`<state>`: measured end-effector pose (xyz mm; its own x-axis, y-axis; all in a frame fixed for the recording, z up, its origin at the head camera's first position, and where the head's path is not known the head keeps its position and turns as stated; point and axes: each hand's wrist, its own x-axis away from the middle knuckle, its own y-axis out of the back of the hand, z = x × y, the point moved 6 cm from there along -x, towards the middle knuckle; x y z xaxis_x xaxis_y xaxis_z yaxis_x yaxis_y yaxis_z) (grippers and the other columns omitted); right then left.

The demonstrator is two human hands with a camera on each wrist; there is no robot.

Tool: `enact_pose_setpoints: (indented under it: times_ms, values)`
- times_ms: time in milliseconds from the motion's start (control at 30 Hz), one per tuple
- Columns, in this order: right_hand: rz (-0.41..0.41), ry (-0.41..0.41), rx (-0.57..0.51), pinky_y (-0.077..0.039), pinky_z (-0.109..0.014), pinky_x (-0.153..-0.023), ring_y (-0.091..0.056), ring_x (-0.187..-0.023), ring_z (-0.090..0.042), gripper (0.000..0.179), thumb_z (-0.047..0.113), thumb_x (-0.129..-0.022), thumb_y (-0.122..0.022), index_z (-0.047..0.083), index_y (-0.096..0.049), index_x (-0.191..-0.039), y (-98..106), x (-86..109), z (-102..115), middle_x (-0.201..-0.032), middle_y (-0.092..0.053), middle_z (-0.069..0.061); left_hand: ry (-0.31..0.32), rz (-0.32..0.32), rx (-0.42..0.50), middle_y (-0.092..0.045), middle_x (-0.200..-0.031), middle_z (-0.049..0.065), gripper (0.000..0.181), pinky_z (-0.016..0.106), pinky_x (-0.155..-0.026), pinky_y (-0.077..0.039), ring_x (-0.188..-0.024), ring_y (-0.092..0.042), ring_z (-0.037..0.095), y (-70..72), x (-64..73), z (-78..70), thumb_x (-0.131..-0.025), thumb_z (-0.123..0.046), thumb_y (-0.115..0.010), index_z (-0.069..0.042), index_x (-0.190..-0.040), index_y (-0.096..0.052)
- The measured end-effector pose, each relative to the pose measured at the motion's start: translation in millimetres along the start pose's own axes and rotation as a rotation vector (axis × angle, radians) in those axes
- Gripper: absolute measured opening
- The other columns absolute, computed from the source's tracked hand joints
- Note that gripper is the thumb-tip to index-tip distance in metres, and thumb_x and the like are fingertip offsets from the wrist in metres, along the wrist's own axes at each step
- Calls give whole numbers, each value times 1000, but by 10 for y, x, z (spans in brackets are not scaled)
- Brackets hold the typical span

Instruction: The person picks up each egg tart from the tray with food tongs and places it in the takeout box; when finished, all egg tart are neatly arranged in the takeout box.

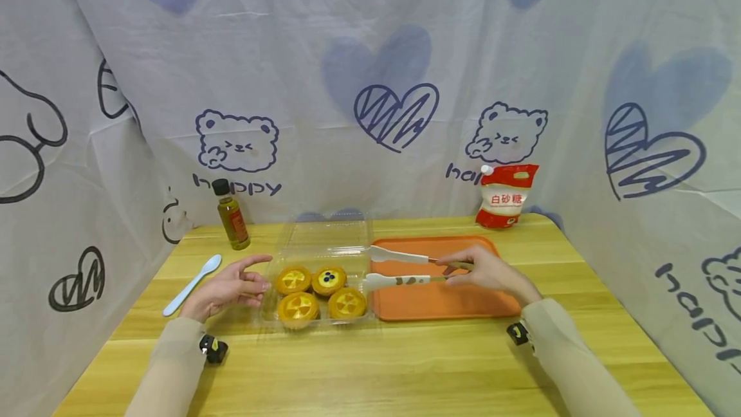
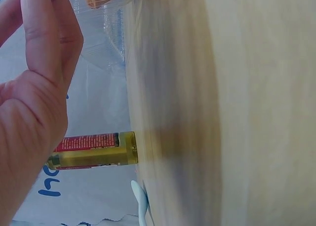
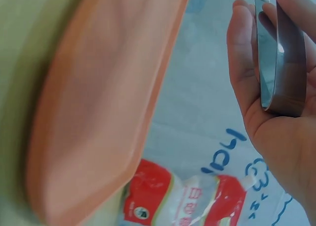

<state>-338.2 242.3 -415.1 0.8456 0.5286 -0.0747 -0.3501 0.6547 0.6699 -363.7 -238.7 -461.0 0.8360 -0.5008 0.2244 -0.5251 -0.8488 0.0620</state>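
My right hand [image 1: 486, 273] grips a pair of tongs [image 1: 399, 256] with white tips and a metal bend. The tongs are spread and reach left across the orange tray [image 1: 446, 304] to the right side of a clear plastic box [image 1: 324, 238]. In the right wrist view, the metal bend of the tongs [image 3: 289, 82] lies in the palm. Several egg tarts [image 1: 298, 307] sit in the box, its lid raised at the back; one tart [image 1: 329, 280] has dark berries on top. At the box's left side is my left hand [image 1: 234, 285], holding nothing, its fingers loosely bent.
A pale blue spoon [image 1: 192, 285] lies left of my left hand. Behind it stands an oil bottle [image 1: 234, 221] with a black cap. At the back right is a red and white sugar bag [image 1: 505, 197]. A printed cloth [image 1: 324, 166] surrounds the wooden table [image 1: 347, 372].
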Motion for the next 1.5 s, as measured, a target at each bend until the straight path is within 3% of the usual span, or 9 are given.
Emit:
enact_pose_setpoints:
  times_ms: [133,367,633,800,967,1233,1333,1467,1500]
  values:
    - [-49,-67,-21,-56,-38,-93,-68,-102,-23,45,20,-87,-75,6,-65,-128,33,81,-121,-111,-73,-9,-2,-2,10,-63,-97,13,81,30,-69,-62,-74,-66,17,-6,0,-8,-92,-4,-65,-8,-156,-15]
    - [-136,-144,-47,-53,-18,-85,-68,-104,-23,45,17,-86,-76,5,-65,-129,133,227,-283,-118,-71,-13,-3,0,16,-63,-94,11,81,30,-68,-62,-73,-65,16,-14,7,-9,-93,-3,-64,-7,-156,-14]
    - [-173,-205,26,-56,-27,-87,-67,-99,-19,46,18,-87,-75,3,-64,-129,253,391,-445,-107,-74,-8,-5,-4,17,-63,-94,9,81,29,-67,-62,-73,-65,16,-34,20,0,-93,-4,-64,-7,-156,-13]
    - [-187,-240,-4,-55,-19,-80,-69,-98,-20,47,18,-88,-74,1,-62,-131,307,505,-549,-116,-70,-16,-5,-7,11,-63,-94,10,80,29,-67,-62,-72,-64,15,-40,6,4,-93,-4,-64,-8,-156,-13]
    - [-226,-291,-31,-55,-18,-76,-69,-98,-18,51,19,-87,-75,1,-60,-132,376,615,-634,-116,-70,-16,-6,-8,11,-63,-95,10,80,30,-67,-62,-73,-64,15,-33,-2,-1,-94,-4,-64,-8,-156,-13]
    - [-340,-376,-40,-55,-17,-74,-62,-111,-27,54,21,-87,-76,1,-59,-134,546,746,-736,-132,-60,-22,-5,-5,17,-62,-95,10,80,30,-68,-62,-73,-64,15,-21,3,0,-94,-4,-63,-8,-156,-13]
    - [-379,-402,-63,-57,-17,-76,-63,-110,-19,58,22,-86,-77,-1,-57,-135,598,789,-798,-137,-56,-24,-5,-7,17,-62,-94,9,80,30,-68,-62,-72,-64,15,-22,9,-6,-94,-3,-63,-8,-156,-13]
    - [-432,-422,-107,-57,-16,-76,-60,-97,4,63,24,-83,-80,-4,-56,-134,644,859,-868,-137,-54,-26,-2,-15,18,-63,-94,9,80,29,-67,-62,-72,-64,15,-24,24,-14,-94,-3,-63,-8,-156,-14]
    - [-443,-429,-116,-57,-17,-75,-59,-95,4,63,25,-83,-80,-4,-56,-134,653,877,-874,-137,-54,-26,0,-17,20,-63,-94,9,80,29,-67,-62,-72,-65,16,-24,27,-14,-94,-3,-63,-8,-156,-14]
